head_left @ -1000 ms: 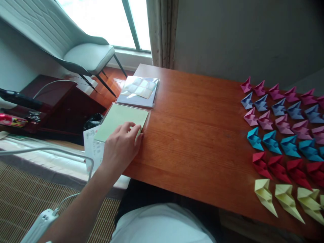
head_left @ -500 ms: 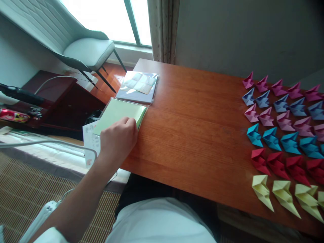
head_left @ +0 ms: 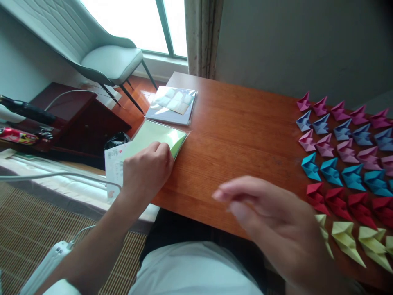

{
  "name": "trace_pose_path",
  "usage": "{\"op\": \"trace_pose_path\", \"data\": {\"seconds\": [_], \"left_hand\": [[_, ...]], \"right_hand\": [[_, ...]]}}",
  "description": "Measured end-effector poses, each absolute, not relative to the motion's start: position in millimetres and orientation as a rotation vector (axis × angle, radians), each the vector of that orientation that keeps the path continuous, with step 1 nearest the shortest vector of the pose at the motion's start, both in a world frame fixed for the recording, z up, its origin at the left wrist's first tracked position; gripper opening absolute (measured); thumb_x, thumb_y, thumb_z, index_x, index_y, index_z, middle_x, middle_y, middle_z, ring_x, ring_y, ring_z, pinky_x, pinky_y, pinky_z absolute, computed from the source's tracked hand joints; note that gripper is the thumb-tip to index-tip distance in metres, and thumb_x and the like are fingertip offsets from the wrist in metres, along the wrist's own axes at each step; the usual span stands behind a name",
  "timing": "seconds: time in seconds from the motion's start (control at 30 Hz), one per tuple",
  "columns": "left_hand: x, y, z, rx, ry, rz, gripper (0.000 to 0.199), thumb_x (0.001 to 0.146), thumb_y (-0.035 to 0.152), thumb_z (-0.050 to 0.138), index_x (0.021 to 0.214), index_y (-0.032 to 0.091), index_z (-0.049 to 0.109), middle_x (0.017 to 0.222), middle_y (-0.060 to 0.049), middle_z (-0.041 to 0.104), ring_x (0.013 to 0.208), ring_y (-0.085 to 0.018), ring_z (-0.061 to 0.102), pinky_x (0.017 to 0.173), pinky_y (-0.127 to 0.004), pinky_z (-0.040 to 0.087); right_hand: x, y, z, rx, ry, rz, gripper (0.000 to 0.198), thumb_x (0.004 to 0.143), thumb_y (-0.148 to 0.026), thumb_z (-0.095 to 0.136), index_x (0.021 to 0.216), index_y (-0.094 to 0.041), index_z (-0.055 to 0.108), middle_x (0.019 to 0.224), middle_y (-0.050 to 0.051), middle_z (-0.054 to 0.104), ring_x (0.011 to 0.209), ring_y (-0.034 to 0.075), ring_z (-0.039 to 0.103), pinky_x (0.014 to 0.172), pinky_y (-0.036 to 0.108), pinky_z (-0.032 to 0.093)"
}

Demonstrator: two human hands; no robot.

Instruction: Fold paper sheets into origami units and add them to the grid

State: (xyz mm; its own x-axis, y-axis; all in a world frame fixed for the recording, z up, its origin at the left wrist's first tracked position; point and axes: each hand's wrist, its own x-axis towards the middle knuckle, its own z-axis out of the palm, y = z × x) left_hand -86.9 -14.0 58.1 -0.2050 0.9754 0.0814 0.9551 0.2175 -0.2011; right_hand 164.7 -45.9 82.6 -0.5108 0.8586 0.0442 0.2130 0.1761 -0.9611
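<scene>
A pack of light green paper (head_left: pixel 153 134) lies at the table's left end, its right edge bent up and a clear sleeve edge showing. My left hand (head_left: pixel 149 164) is closed on the near edge of this green paper; the fingertips are hidden from view. Over the near middle of the table hovers my right hand (head_left: pixel 270 217), slightly blurred, thumb and loosely curved fingers apart with nothing between them. It covers part of a yellow folded paper shape. A white printed sheet (head_left: pixel 114 168) sticks out on the left beneath the green paper.
Rows of folded paper shapes in magenta, blue (head_left: pixel 343 130), pink, turquoise (head_left: pixel 353 177), red (head_left: pixel 362 209) and yellow (head_left: pixel 346 239) line the table's right side. Behind the green paper lies another clear-wrapped pack (head_left: pixel 172 104). A chair (head_left: pixel 112 61) stands beyond the table's left end.
My right hand has come into view from the lower right. My left hand stays on the green paper, which has shifted slightly right; its right edge now bends up more.
</scene>
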Motion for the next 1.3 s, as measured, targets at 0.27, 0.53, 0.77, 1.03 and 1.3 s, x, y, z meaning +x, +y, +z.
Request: {"op": "trace_pose_path", "data": {"seconds": [0.27, 0.53, 0.77, 1.03, 1.3], "left_hand": [[-86, -19, 48, -1.857, -2.328, -0.046, 0.020, 0.095, 0.030, 0.049, 0.085, 0.020, 0.064, 0.088, -0.006, 0.071, 0.073, -0.023, 0.067, 0.052, -0.031, 0.023], [-87, -18, 45, -1.882, -2.292, -0.165, 0.024, 0.096, 0.034, 0.049, 0.084, 0.021, 0.065, 0.085, -0.004, 0.072, 0.072, -0.020, 0.066, 0.053, -0.030, 0.025], [-86, -21, 41, -1.960, -2.224, -0.355, 0.022, 0.097, 0.030, 0.049, 0.087, 0.022, 0.067, 0.087, -0.003, 0.074, 0.078, -0.021, 0.069, 0.058, -0.031, 0.034], [-114, -19, 20, -2.116, -2.223, -0.553, 0.045, 0.099, 0.036, 0.046, 0.139, 0.016, 0.050, 0.148, -0.017, 0.053, 0.137, -0.033, 0.049, 0.111, -0.047, 0.039], [-129, -14, 11, -2.242, -2.237, -0.350, 0.054, 0.101, 0.042, 0.038, 0.147, 0.013, 0.042, 0.157, -0.019, 0.042, 0.147, -0.034, 0.036, 0.121, -0.053, 0.024]], "right_hand": [[32, 39, 45, -1.174, -1.861, 1.443, 0.014, 0.090, -0.014, 0.055, 0.093, -0.022, 0.067, 0.092, 0.003, 0.072, 0.082, 0.018, 0.071, 0.072, 0.032, 0.060], [30, 47, 28, -1.119, -1.365, 2.006, 0.015, 0.088, -0.012, 0.050, 0.099, -0.023, 0.050, 0.075, -0.005, 0.065, 0.045, 0.009, 0.062, 0.038, 0.019, 0.048], [21, 58, 21, -1.316, -1.488, 1.730, 0.022, 0.084, -0.017, 0.059, 0.101, -0.025, 0.049, 0.079, -0.006, 0.066, 0.040, 0.007, 0.056, 0.040, 0.020, 0.044], [34, 70, 22, -1.408, -1.849, 1.199, 0.024, 0.078, -0.023, 0.074, 0.099, -0.024, 0.062, 0.069, -0.005, 0.065, 0.073, 0.017, 0.066, 0.075, 0.030, 0.049], [87, 76, 25, -1.538, -1.864, 1.064, 0.032, 0.082, -0.025, 0.069, 0.114, -0.021, 0.064, 0.066, -0.005, 0.061, 0.065, 0.015, 0.058, 0.069, 0.028, 0.043]]}}
